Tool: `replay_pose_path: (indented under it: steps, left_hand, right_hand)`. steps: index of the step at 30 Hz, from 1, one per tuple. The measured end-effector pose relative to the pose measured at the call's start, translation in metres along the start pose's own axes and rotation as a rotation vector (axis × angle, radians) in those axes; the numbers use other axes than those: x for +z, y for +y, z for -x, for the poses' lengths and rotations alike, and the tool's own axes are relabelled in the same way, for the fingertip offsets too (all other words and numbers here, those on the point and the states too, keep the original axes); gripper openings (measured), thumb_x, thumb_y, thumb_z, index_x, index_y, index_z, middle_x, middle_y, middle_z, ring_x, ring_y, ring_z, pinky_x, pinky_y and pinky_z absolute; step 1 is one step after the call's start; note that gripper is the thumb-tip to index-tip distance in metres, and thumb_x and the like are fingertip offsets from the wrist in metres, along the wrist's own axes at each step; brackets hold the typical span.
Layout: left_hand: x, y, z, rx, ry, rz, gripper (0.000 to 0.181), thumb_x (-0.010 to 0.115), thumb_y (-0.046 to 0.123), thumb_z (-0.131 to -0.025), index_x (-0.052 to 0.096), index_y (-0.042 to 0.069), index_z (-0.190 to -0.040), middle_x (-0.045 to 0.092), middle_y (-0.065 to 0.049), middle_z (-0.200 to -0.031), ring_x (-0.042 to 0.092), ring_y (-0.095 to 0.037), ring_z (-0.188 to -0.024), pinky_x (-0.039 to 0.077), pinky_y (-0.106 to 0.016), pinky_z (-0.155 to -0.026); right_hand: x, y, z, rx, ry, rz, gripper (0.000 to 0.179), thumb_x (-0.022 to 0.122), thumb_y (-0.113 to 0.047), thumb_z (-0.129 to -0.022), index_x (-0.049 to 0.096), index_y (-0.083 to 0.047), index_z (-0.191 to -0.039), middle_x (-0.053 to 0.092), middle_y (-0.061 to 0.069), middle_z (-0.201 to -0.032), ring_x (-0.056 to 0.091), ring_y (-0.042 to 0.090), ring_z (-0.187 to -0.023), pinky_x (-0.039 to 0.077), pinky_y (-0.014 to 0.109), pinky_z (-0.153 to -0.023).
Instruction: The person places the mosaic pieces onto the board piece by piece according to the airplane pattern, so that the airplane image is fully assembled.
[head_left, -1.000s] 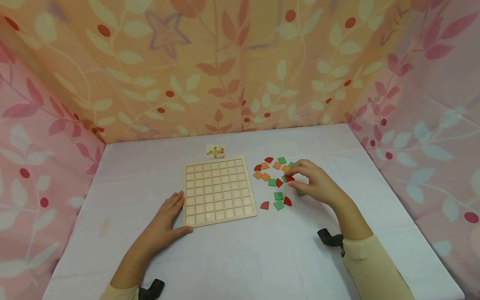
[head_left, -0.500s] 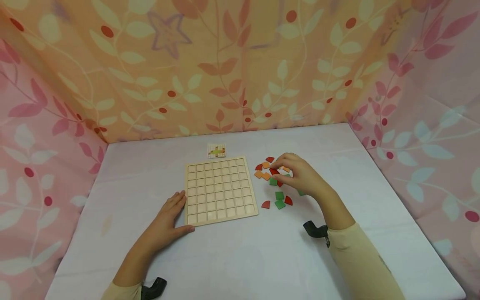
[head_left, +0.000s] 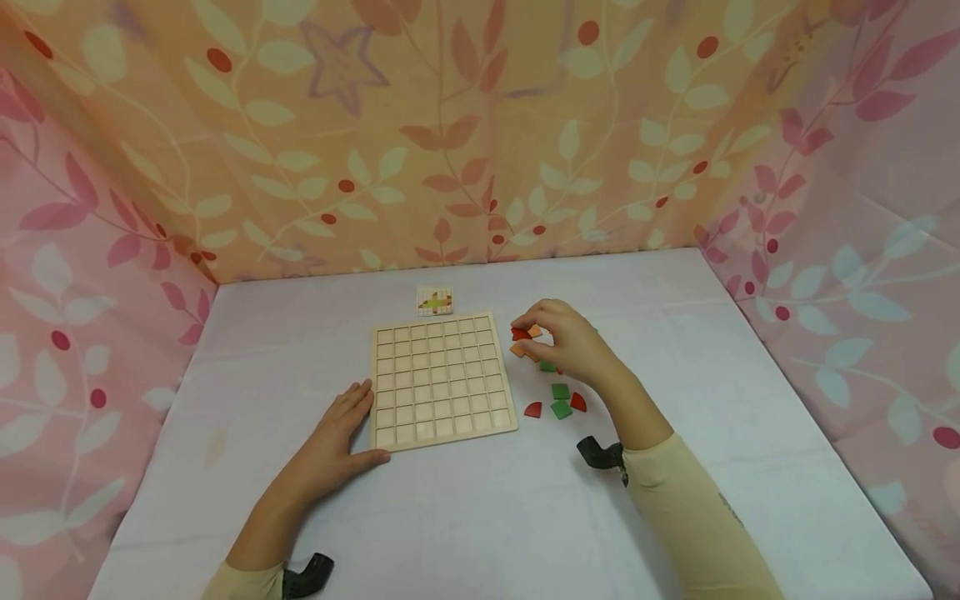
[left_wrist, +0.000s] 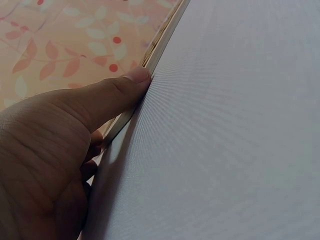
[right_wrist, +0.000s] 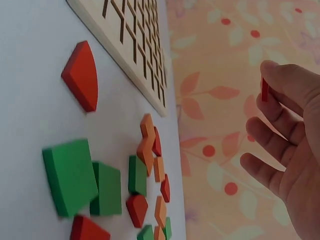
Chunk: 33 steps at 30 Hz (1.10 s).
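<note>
My right hand (head_left: 572, 343) pinches a red quarter-round tile (right_wrist: 264, 91) between thumb and fingertip, raised above the table right of the wooden grid board (head_left: 441, 383). The other fingers are loosely bent in the right wrist view. My left hand (head_left: 326, 442) rests at the board's near left corner, its fingers along the left edge and its thumb (left_wrist: 120, 95) against the near edge. All the board's visible squares are bare.
Several loose tiles lie right of the board: green squares (head_left: 560, 392), orange squares (right_wrist: 145, 150) and red quarter-rounds (right_wrist: 82, 77). Some are hidden behind my right hand. A small pattern card (head_left: 435, 302) lies beyond the board. Patterned cloth (head_left: 337, 167) encloses the white table.
My right hand has moved left across the scattered tiles toward the board, carrying the red tile. My left hand stays at the board's corner.
</note>
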<state>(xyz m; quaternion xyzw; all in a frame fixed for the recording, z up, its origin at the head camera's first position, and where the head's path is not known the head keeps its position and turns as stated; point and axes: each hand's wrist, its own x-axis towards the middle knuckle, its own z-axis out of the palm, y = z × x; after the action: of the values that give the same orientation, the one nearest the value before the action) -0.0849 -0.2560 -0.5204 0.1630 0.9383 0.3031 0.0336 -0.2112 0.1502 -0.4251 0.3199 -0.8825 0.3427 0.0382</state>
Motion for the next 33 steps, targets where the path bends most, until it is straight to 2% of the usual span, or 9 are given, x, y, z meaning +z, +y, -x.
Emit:
replay_pose_path:
  steps: [4, 7, 11, 16, 24, 31, 33]
  left_hand:
    - [0.001, 0.001, 0.000, 0.004, 0.009, 0.001, 0.107, 0.083, 0.051, -0.082, 0.031, -0.001, -0.159, 0.022, -0.012, -0.170, 0.014, -0.036, -0.158, 0.007, -0.040, -0.131]
    - [0.001, 0.001, 0.000, 0.000, 0.007, 0.002, 0.108, 0.084, 0.052, -0.081, 0.031, -0.001, -0.159, 0.023, -0.012, -0.170, 0.014, -0.036, -0.158, 0.008, -0.042, -0.131]
    - [0.001, 0.001, -0.001, -0.019, -0.016, 0.004, 0.110, 0.083, 0.054, -0.080, 0.030, 0.000, -0.160, 0.021, -0.010, -0.171, 0.012, -0.034, -0.159, 0.009, -0.047, -0.130]
    - [-0.001, 0.002, 0.000, -0.031, -0.028, 0.004, 0.110, 0.083, 0.054, -0.081, 0.029, 0.001, -0.160, 0.019, -0.008, -0.171, 0.011, -0.032, -0.159, 0.008, -0.046, -0.130]
    - [0.001, 0.000, 0.001, -0.009, -0.002, -0.003, 0.109, 0.084, 0.053, -0.080, 0.031, 0.000, -0.160, 0.022, -0.010, -0.171, 0.013, -0.034, -0.158, 0.006, -0.039, -0.131]
    - [-0.001, 0.000, -0.001, -0.006, -0.006, 0.001, 0.108, 0.083, 0.052, -0.081, 0.030, 0.000, -0.160, 0.021, -0.011, -0.171, 0.012, -0.034, -0.159, 0.009, -0.046, -0.130]
    - [-0.001, 0.000, 0.000, -0.006, -0.007, 0.000, 0.108, 0.083, 0.052, -0.082, 0.030, 0.000, -0.160, 0.021, -0.011, -0.171, 0.012, -0.034, -0.159, 0.008, -0.045, -0.130]
  right_hand:
    - [0.009, -0.001, -0.008, 0.023, -0.003, 0.027, 0.026, 0.079, -0.024, -0.092, 0.075, -0.017, -0.117, 0.066, -0.006, -0.111, 0.057, 0.017, -0.112, 0.052, 0.040, -0.097]
    - [0.016, -0.001, -0.013, 0.058, -0.006, 0.031, 0.026, 0.078, -0.025, -0.093, 0.075, -0.017, -0.118, 0.066, -0.007, -0.111, 0.057, 0.018, -0.113, 0.052, 0.039, -0.096]
    - [0.024, -0.001, -0.016, 0.088, -0.006, 0.019, 0.026, 0.078, -0.024, -0.093, 0.075, -0.017, -0.118, 0.065, -0.006, -0.110, 0.059, 0.023, -0.112, 0.052, 0.036, -0.086]
    - [0.035, 0.006, -0.019, 0.078, 0.006, 0.022, 0.025, 0.077, -0.022, -0.094, 0.075, -0.016, -0.118, 0.066, -0.005, -0.108, 0.060, 0.027, -0.109, 0.051, 0.034, -0.080]
    - [0.050, 0.012, -0.025, 0.129, 0.005, 0.062, 0.024, 0.077, -0.024, -0.094, 0.076, -0.020, -0.117, 0.066, -0.006, -0.109, 0.059, 0.021, -0.104, 0.052, 0.032, -0.080]
    - [0.059, 0.012, -0.030, 0.150, 0.006, 0.054, 0.021, 0.077, -0.023, -0.094, 0.078, -0.019, -0.115, 0.066, -0.006, -0.106, 0.058, 0.018, -0.092, 0.053, 0.031, -0.079]
    - [0.061, 0.012, -0.032, 0.163, 0.002, 0.061, 0.021, 0.076, -0.023, -0.094, 0.077, -0.019, -0.115, 0.066, -0.005, -0.106, 0.057, 0.016, -0.092, 0.053, 0.031, -0.078]
